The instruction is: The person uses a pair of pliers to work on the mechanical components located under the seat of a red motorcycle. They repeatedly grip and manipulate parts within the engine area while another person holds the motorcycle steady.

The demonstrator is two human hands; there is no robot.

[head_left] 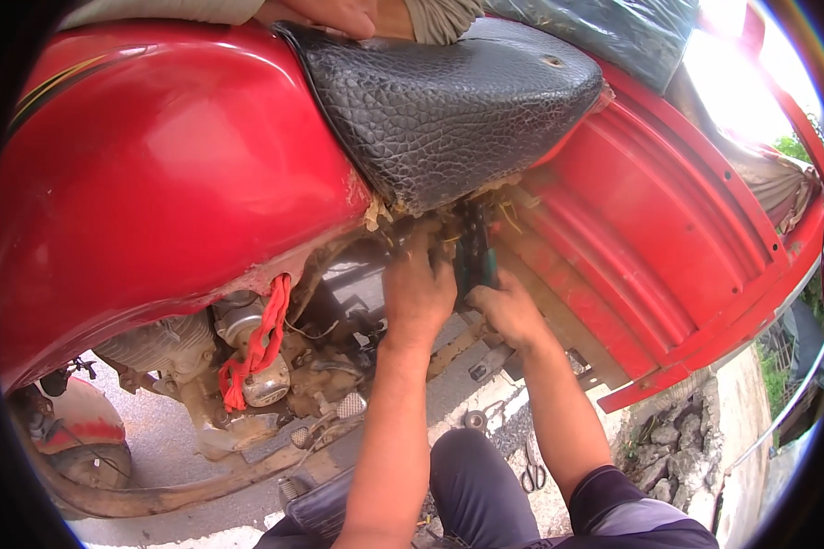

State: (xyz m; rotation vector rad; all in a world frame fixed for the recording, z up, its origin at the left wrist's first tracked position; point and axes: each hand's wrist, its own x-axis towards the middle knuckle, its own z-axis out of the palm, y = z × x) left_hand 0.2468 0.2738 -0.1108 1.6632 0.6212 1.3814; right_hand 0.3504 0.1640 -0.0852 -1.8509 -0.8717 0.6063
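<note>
Both hands work just under the front lip of the black seat (449,101), where it meets the red tank (165,174). The right hand (508,309) has its fingers wrapped shut around the green-handled tool (474,258). The tool sits directly below the seat's edge, its long axis near upright, handle down in the fist, working end pointing up into the gap. The left hand (418,291) presses beside it, fingers curled up under the seat — whether they pinch anything there cannot be told. To work well here, I judge the tool should stay square to whatever it engages, the left hand steadying the spot — the tip is hidden from sight.
</note>
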